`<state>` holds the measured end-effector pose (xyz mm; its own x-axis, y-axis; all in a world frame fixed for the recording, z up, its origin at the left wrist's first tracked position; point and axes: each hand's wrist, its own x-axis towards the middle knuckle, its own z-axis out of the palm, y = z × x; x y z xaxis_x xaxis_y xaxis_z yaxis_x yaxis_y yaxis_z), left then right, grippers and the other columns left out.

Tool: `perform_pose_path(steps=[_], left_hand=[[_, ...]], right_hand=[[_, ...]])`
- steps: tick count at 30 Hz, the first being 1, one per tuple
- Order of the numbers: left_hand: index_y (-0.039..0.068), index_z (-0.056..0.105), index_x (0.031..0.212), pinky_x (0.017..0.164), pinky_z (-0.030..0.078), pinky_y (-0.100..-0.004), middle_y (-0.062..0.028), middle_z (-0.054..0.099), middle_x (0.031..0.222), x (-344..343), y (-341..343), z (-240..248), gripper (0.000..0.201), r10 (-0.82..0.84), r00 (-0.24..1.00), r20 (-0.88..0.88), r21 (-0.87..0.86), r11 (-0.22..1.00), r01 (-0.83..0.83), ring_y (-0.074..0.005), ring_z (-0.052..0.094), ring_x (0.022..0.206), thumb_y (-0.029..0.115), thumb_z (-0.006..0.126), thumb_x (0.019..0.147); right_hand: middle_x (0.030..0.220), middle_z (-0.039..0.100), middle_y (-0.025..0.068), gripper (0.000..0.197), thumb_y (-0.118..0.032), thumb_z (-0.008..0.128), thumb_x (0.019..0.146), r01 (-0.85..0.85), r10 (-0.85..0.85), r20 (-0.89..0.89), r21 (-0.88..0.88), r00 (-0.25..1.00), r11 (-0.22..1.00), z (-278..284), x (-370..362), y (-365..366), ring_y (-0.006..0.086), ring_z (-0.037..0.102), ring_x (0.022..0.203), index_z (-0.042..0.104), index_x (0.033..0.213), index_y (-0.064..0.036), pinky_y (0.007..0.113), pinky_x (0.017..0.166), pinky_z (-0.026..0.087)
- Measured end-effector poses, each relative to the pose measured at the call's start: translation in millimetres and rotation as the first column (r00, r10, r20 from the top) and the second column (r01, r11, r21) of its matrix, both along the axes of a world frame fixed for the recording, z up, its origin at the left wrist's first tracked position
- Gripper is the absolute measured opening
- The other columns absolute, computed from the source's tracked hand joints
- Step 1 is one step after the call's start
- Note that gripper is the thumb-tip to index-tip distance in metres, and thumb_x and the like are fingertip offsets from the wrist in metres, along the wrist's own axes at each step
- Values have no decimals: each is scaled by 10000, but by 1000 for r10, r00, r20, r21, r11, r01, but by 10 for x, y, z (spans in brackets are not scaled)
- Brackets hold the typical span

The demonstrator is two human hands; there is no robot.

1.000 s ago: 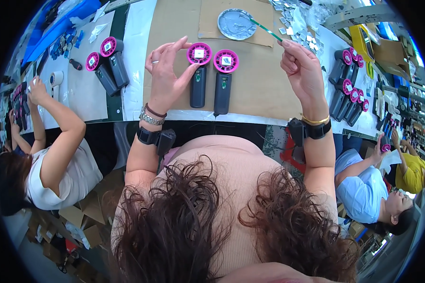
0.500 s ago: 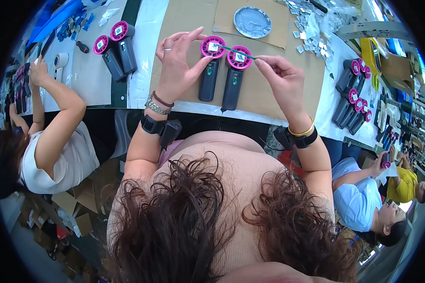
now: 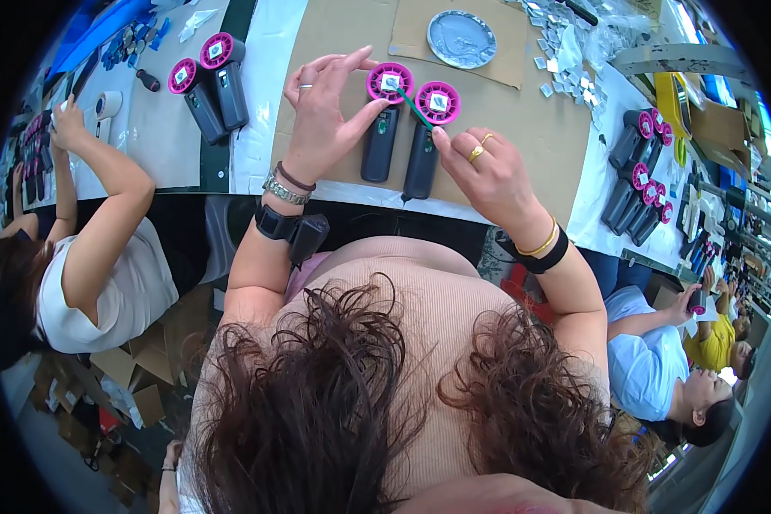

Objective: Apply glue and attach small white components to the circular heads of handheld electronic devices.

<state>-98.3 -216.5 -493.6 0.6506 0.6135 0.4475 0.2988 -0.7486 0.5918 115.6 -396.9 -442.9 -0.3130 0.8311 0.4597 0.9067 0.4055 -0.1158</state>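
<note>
Right hand (image 3: 488, 169) holds stick (image 3: 416, 110) at 1 square (image 3: 390, 83) (label-like).

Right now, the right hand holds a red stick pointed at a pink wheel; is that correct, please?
Not quite: the stick is green, not red, as the head view shows; the right hand holds it, pointed at a pink wheel.

Matt dark plastic handles (image 3: 421, 163) carry bright pink plastic fan heads (image 3: 437, 89) on dull brown cardboard (image 3: 514, 141), while grey paste (image 3: 458, 36) shows a wet gloss; a metal watch band (image 3: 286, 190) and polished gold-toned bangle (image 3: 541, 241) shine; the top (image 3: 403, 291) is ribbed cloth.
</note>
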Motion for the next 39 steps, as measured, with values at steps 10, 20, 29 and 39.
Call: perform_pose_path(steps=[10,20,29,39], left_hand=[[162,564,1587,1230,206,-481,18,720,1394,-3,5,-23,750,0,1000,-1,-22,1000,0,-236,513,1419,326,870,922],[154,563,1590,1228,210,-480,16,720,1396,-5,-5,-33,752,-6,1000,0,-20,1000,6,-237,515,1416,310,872,922],[150,571,1581,1221,231,-479,0,710,1408,-6,3,-17,739,-12,1000,-4,-16,1000,12,-238,524,1405,326,870,928],[97,620,1495,1039,470,-384,-141,566,1440,-63,-181,172,681,20,991,133,-114,993,-4,-287,552,1334,280,903,904]], right_hand=[[887,570,66,394,42,810,829,12,-10,-61,31,998,999,102,-45,-23,219,660,766,750,1217,22,371,684,552],[833,583,62,370,92,861,792,58,-34,-221,104,975,993,84,-32,68,212,628,706,789,1147,12,360,606,501],[794,630,55,274,72,858,867,228,-179,-474,46,862,973,49,-59,28,128,592,659,823,1129,1,295,591,463],[849,695,40,211,-77,801,1001,489,-486,-571,-163,662,857,-115,591,146,104,600,692,832,1207,-41,259,622,461]])
